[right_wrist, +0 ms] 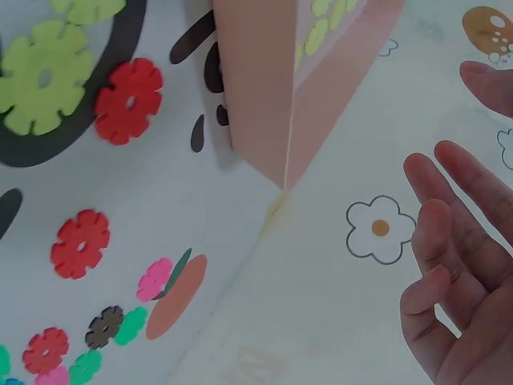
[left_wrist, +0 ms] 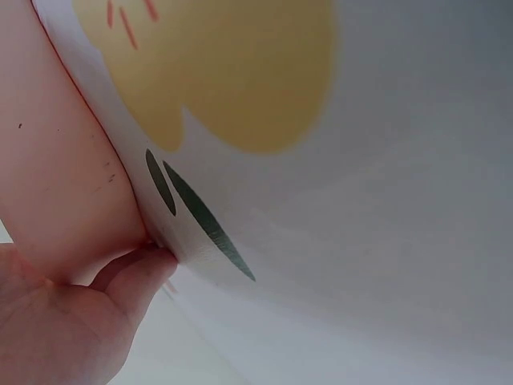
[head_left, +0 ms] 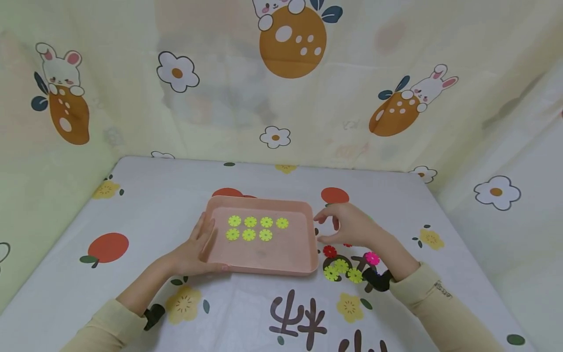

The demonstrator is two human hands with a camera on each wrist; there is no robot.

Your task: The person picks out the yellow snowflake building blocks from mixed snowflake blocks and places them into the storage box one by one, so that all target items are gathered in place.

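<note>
A pink rectangular tray [head_left: 286,256] lies on the table, with several yellow-green notched plastic discs [head_left: 250,222] in two rows inside. My left hand [head_left: 193,252] rests against the tray's left front corner, fingers extended along the left side and thumb along the front. The left wrist view shows its thumb [left_wrist: 144,281] touching the tray's lower edge; the other fingers are mostly hidden there. Beside the tray's right edge hovers my right hand [head_left: 349,225], thumb and forefinger apart. In the right wrist view, that hand [right_wrist: 473,273] has nothing between its fingers.
Under and near my right forearm lie loose discs: yellow-green [head_left: 355,275], red [head_left: 329,251] and pink [head_left: 372,258]. Farther discs, including black [right_wrist: 104,327] and green ones [right_wrist: 131,326], show in the right wrist view. A printed cloth [head_left: 145,293] covers the table, with curtains [head_left: 220,112] around it.
</note>
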